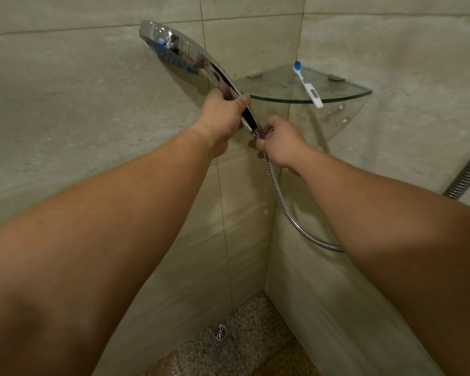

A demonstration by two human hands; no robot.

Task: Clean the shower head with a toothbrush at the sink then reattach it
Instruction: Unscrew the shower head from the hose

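My left hand (223,115) grips the shiny silver shower head (185,54) by its handle. Just below, my right hand (280,143) pinches the bendy silver metal hose (285,204) end.

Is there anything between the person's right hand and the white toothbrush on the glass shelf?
Nothing visible. The white toothbrush with blue bristles lies on the glass corner shelf, open air between it and the right hand, which pinches the hose nut.
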